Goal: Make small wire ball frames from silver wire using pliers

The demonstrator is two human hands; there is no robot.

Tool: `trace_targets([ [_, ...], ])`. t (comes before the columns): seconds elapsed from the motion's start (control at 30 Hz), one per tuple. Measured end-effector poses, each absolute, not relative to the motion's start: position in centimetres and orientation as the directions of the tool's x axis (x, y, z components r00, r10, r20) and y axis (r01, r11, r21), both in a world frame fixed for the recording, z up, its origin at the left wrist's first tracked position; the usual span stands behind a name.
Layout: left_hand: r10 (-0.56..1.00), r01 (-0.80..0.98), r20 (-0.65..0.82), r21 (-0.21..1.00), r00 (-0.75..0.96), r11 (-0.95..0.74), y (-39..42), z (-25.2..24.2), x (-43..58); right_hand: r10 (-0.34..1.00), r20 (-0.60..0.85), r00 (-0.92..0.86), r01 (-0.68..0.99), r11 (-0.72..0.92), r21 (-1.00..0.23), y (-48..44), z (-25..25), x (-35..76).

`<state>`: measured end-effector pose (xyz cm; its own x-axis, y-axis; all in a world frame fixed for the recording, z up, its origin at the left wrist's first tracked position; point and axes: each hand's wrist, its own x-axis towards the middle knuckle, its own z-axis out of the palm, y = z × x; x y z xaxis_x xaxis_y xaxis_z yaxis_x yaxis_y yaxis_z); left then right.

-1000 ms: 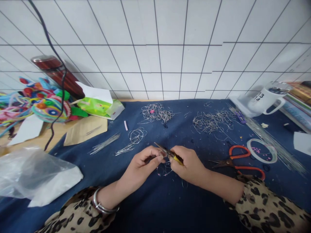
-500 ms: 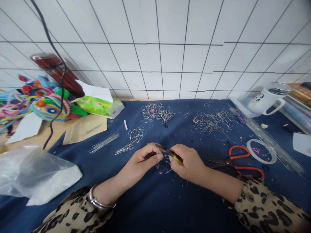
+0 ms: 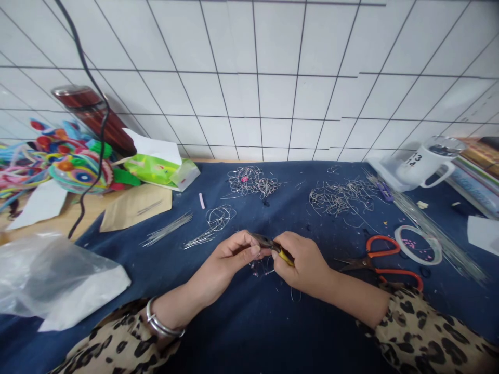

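Observation:
Yellow-handled pliers (image 3: 286,257) are gripped in my right hand (image 3: 302,259), their dark jaws pointing left toward my left fingertips. My left hand (image 3: 230,259) is closed, thumb and fingers pinched at the jaw tips around a thin wire piece. Below and between both hands hangs a small wire form with pinkish beads (image 3: 262,267), partly hidden by the fingers. A thin wire loop (image 3: 296,295) dangles beneath my right hand. Just beyond my left hand lie a round wire coil (image 3: 220,217) and a bundle of short wires (image 3: 199,239).
Orange-handled scissors (image 3: 366,263) and a round dish of pink beads (image 3: 440,255) lie at right, near long wires and a white mug (image 3: 424,163). Tangled wire piles (image 3: 339,197) sit toward the wall. Left are a plastic bag (image 3: 62,280), a green packet (image 3: 156,171) and a red flask (image 3: 93,117).
Both hands hold nearly the same position and grip. The beaded wire form between them has shifted slightly up and left, and the view has tilted a little.

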<state>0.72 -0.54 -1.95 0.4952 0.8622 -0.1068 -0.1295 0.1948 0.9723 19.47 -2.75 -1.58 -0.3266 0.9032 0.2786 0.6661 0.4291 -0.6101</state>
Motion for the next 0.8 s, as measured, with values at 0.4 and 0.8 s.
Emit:
trace_targets([
  [0.4,0.872,-0.157,-0.03,0.98,0.489,0.122,-0.4,-2.2,0.5,0.913,0.261,-0.315,0.633,0.407,-0.659,-2.9,-2.0,19.5],
  [0.8,0.88,-0.09,0.014,0.995,0.475,0.033,-0.3,-2.4,0.5,0.936,0.237,-0.259,0.693,0.351,-0.63,-2.3,-1.8,21.2],
])
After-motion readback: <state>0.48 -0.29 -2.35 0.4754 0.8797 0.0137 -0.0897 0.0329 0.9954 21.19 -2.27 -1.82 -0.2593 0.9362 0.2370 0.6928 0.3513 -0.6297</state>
